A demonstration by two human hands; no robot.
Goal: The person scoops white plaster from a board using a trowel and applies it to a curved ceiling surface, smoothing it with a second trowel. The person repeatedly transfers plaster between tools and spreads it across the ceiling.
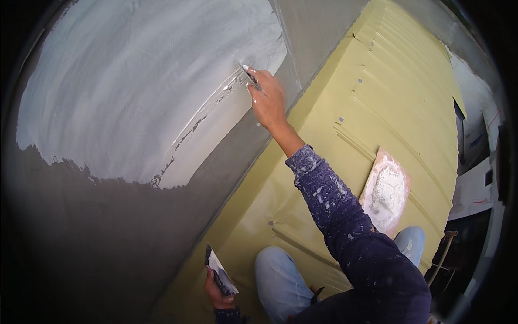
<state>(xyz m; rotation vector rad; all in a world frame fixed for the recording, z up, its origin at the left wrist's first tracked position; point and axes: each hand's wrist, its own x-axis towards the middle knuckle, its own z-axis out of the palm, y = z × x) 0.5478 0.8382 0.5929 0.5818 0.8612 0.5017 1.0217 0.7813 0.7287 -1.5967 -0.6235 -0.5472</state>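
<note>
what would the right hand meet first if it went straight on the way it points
Likely the white-coated wall: the scraper in the right hand seems to rest against it, though exact contact is hard to judge here.

Thin trowel (250, 77) edge-on at white plaster (145, 81), pale-and-dark scraper (221, 275) tilted, well apart

Head-worn fisheye; faces down; wall (229, 148) within reach
</note>
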